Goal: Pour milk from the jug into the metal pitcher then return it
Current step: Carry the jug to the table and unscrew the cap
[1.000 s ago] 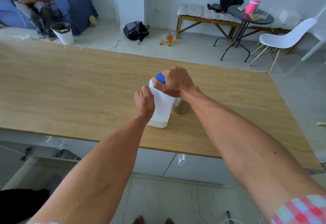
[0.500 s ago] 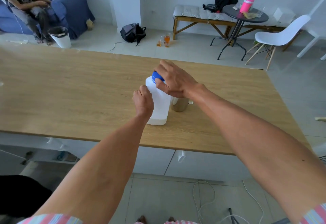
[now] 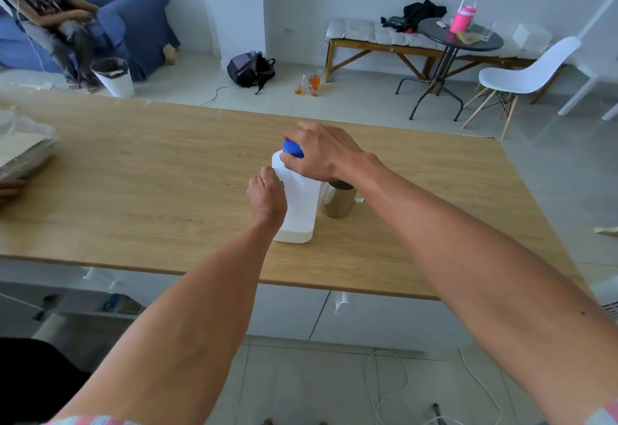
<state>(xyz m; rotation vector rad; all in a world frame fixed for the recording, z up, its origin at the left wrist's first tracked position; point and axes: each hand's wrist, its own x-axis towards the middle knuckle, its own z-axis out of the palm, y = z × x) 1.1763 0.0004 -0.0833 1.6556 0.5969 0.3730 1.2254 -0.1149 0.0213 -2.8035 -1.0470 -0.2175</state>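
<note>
A white plastic milk jug (image 3: 299, 205) stands upright on the wooden table (image 3: 150, 190). Its blue cap (image 3: 292, 148) is on top. My right hand (image 3: 321, 154) is wrapped over the cap, fingers curled around it. My left hand (image 3: 268, 195) grips the jug's near left side, where the handle is hidden. The metal pitcher (image 3: 338, 200) stands just right of the jug, touching or almost touching it, partly covered by my right wrist.
A clear plastic package (image 3: 23, 154) lies at the table's left edge, with another person's fingers (image 3: 10, 188) beside it. Beyond the table are a white bin (image 3: 113, 77), a backpack (image 3: 250, 68), a bench, a round table and a white chair (image 3: 525, 73).
My right hand has turned on the blue cap, its fingers shifting from a tight fist to a looser wrap. The view has swung left, bringing the plastic package into sight. The jug stays put.
</note>
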